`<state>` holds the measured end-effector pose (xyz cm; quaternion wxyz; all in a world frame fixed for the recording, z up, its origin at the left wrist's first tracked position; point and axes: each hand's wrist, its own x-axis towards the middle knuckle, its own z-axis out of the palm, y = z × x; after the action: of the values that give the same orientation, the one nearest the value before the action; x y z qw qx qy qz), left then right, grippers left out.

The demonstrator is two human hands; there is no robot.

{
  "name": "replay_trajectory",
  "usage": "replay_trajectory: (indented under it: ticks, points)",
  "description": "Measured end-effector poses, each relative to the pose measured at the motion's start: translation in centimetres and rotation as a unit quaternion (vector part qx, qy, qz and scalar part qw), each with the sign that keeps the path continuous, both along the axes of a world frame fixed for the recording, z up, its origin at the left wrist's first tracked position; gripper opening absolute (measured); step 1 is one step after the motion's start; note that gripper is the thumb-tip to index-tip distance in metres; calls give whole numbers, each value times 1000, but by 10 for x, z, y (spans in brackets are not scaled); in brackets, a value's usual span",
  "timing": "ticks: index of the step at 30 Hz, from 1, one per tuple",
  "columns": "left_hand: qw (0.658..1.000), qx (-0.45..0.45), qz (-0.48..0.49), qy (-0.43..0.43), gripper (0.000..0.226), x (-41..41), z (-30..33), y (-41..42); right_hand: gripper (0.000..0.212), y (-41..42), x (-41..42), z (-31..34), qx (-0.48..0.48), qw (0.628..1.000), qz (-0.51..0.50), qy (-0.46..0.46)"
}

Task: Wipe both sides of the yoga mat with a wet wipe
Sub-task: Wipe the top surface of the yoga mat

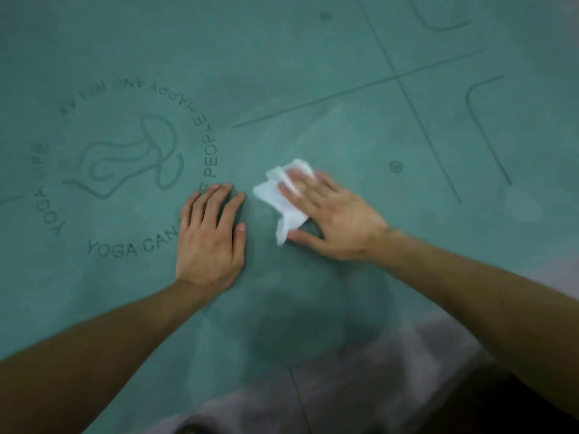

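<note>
A teal yoga mat point(313, 73) fills nearly the whole view, lying flat with engraved alignment lines and a round emblem with lettering at the left. My right hand point(332, 220) lies on a crumpled white wet wipe point(275, 195), fingers spread and straight, pressing it onto the mat near the middle. My left hand point(213, 236) rests flat on the mat just left of the wipe, fingers straight, partly covering the emblem's lettering. A darker, damp-looking patch shows on the mat below the hands.
The mat's near edge runs along the bottom right, where a pale grey floor point(416, 355) shows. Something dark sits at the bottom right corner, too dim to tell what it is.
</note>
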<state>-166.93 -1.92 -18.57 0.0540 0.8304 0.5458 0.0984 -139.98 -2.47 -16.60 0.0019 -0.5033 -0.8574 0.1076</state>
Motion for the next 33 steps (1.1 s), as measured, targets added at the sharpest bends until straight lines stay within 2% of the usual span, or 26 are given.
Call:
replay_trajectory:
  ticks: [2,4,5,6,8,9,10,12,14,16,17,18,20,21,22,24,25,27,28,29,31,33]
  points:
    - [1000,0,-2,2,50,1,-1,-2,92,47,54,9,-9,975,-221,-33]
    - [1000,-2,-3,4,51,0,-2,-1,100,56,63,11,-31,935,-352,-17]
    - [1000,-4,-5,5,51,0,-1,-1,100,39,43,8,-18,937,-348,10]
    - [1000,-6,-4,7,51,0,-1,-2,98,10,12,5,-9,961,-273,35]
    - [1000,-7,-5,12,51,-1,1,-1,95,-60,-40,4,-45,996,-45,54]
    - [1000,-7,-6,15,51,-1,2,0,93,-75,-43,8,-51,998,23,41]
    - [1000,-8,-9,18,51,0,2,0,91,-73,-28,5,-25,998,36,37]
    - [999,-13,-13,31,51,1,3,-1,88,-44,23,3,-9,995,-100,-18]
    - [998,-26,-23,47,54,0,6,-2,91,-21,68,9,-19,964,-261,-49]
    - [995,-49,-48,75,60,-6,11,-2,96,-30,47,6,-24,944,-327,-24]
    - [992,-57,-65,91,62,-9,15,-4,97,-49,14,3,-22,953,-302,8]
    - [990,-57,-77,105,62,-12,18,-7,97,-76,-26,1,-39,971,-231,39]
    - [988,-54,-90,117,58,-16,24,-17,93,-125,-79,4,-64,996,-39,51]
    - [987,-55,-95,119,55,-17,26,-25,90,-130,-80,5,-44,998,15,39]
    - [986,-59,-99,119,53,-19,27,-34,87,-124,-64,6,-20,999,15,26]
    - [984,-71,-114,115,52,-24,31,-52,89,-101,-11,7,-22,992,-118,-37]
    - [982,-80,-126,115,53,-27,33,-60,92,-91,19,10,-33,975,-211,-59]
    - [976,-107,-147,123,60,-34,38,-74,98,-93,41,13,-58,933,-349,-62]
    - [972,-123,-156,129,67,-38,39,-79,100,-102,24,11,-59,927,-368,-41]
    - [967,-137,-164,136,77,-41,41,-82,99,-116,-8,5,-55,941,-334,-4]
    - [959,-162,-177,153,97,-45,42,-83,93,-157,-80,-2,-56,985,-159,45]
    - [948,-181,-191,177,115,-46,44,-79,83,-172,-94,1,-33,999,-23,37]
